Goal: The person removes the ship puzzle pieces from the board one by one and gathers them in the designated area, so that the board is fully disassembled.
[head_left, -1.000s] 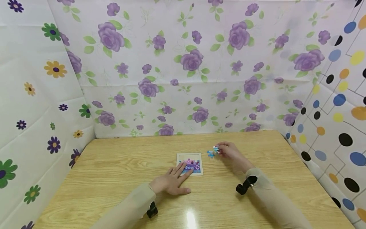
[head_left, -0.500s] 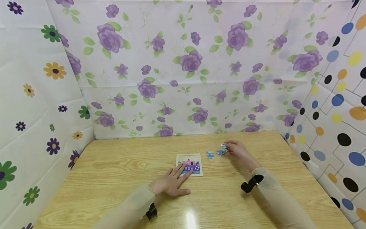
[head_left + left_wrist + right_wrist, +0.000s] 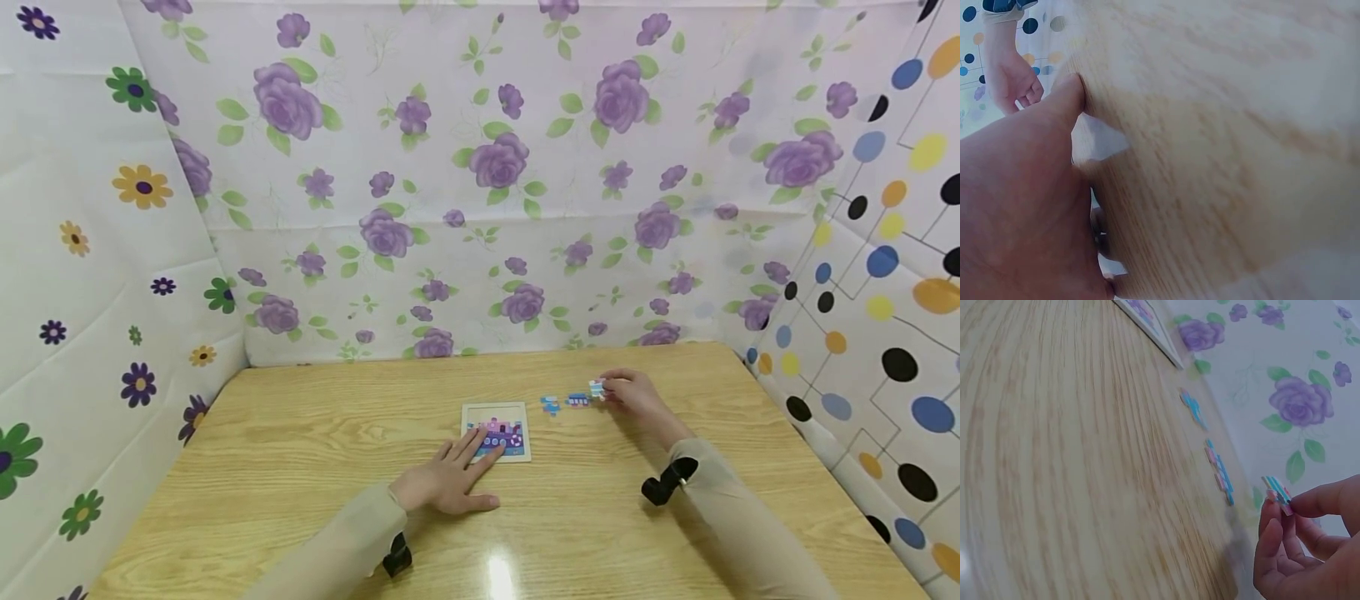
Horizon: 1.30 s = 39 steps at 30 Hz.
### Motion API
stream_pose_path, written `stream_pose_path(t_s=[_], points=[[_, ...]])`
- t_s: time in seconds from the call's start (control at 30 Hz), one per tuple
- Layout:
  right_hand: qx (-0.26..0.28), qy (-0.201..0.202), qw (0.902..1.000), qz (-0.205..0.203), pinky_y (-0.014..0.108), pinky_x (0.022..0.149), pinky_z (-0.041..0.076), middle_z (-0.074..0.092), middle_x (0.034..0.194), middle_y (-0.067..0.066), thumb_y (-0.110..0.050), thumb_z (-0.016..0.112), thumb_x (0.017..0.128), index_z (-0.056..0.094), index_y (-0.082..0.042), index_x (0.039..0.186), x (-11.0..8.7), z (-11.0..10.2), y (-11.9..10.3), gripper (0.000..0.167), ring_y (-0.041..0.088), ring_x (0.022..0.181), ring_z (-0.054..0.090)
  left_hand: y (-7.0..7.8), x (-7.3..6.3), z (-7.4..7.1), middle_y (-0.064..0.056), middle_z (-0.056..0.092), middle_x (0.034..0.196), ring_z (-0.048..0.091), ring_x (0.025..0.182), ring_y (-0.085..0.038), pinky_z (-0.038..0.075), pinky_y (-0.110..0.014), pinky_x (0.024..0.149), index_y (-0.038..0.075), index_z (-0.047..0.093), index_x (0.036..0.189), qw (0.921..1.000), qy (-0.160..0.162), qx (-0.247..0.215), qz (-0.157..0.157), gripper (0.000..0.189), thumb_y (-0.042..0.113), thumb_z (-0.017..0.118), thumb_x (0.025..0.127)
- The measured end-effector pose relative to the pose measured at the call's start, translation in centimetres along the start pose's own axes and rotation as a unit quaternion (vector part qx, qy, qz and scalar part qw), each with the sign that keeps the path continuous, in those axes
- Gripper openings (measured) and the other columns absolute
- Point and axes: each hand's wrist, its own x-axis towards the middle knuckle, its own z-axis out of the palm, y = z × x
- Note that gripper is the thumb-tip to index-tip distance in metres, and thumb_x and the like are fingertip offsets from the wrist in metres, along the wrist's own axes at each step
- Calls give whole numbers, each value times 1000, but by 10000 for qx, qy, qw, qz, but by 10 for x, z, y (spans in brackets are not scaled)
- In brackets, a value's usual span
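Note:
My left hand (image 3: 453,479) lies flat with fingers spread, its fingertips resting on the lower left of a small framed jigsaw puzzle (image 3: 506,437). Inside the white frame is a pink and purple ship picture, with a pale bare strip along the top. Over to the right, my right hand (image 3: 633,396) pinches a striped blue and white puzzle piece (image 3: 1280,492) between thumb and fingers. Two more puzzle pieces lie on the table: a blue one (image 3: 551,406) beside the frame and a blue and purple one (image 3: 577,400) just left of the right hand.
The wooden table (image 3: 337,433) reaches back to a floral cloth wall (image 3: 450,283). Patterned cloth also hangs on the left and right sides. Each wrist wears a black camera, such as the right wrist camera (image 3: 660,490).
My right hand has shifted rightward with the striped puzzle piece. The blue and purple piece now shows on the table where the hand was. My left hand has stayed on the framed puzzle.

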Motion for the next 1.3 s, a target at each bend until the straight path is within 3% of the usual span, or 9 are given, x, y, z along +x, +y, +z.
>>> stream_pose_path(t_s=[0.3,0.77,0.97,1.3], points=[[-879,208,9959,102,21,54,42,66,73,-9,-17,52,100,52,2,130,1,-10,3,36,3,64,58,0,-1,0,-10,-9,164,-7,152,-26,10,-54,121,28,1,157,10000,73,-51,24,80,65,36,95],[-1650,348,9855,187,23,54,45,67,77,-3,-21,55,98,58,2,121,2,-12,3,33,7,62,58,-2,-1,2,-10,-10,164,-7,152,-27,10,-55,120,28,1,157,9999,116,-51,72,79,64,36,96],[-2007,415,9788,33,25,53,49,71,78,2,-18,65,92,61,4,117,4,-11,1,33,7,63,64,-3,0,3,-11,-11,164,-8,152,-28,8,-56,120,28,0,157,9998,129,-106,96,80,65,35,96],[-2352,539,9703,-182,25,56,50,73,86,14,-15,67,91,64,5,110,6,-8,3,28,9,64,65,-12,8,15,-6,-16,163,-12,151,-24,6,-55,121,35,-4,156,9996,221,-122,142,81,71,32,93]])
